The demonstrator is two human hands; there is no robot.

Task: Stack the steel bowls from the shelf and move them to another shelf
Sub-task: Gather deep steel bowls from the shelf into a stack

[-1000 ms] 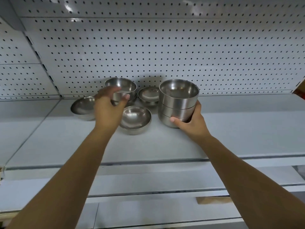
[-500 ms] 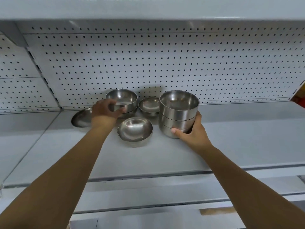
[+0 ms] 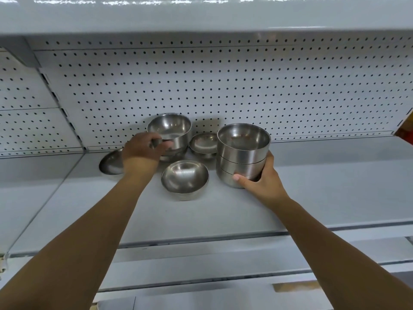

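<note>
Several steel bowls sit on a grey shelf (image 3: 312, 198) against a pegboard back. My right hand (image 3: 261, 184) grips the bottom of a stack of three nested bowls (image 3: 242, 153) that stands on the shelf. My left hand (image 3: 143, 151) pinches the near rim of a bowl (image 3: 172, 130), which is tilted and raised a little above another bowl under it. A single bowl (image 3: 184, 179) sits in front between my hands. Another bowl (image 3: 203, 143) is behind it, and one more (image 3: 110, 164) lies at the far left, partly hidden by my left hand.
The shelf above (image 3: 201, 16) overhangs close over the bowls. The pegboard wall (image 3: 245, 86) closes the back. A neighbouring shelf bay (image 3: 26, 186) lies to the left. Lower shelf edges (image 3: 223, 253) run below my forearms.
My left hand has closed on the back-left bowl's rim and lifted and tilted it. The right hand stays on the stack. The camera has tipped upward.
</note>
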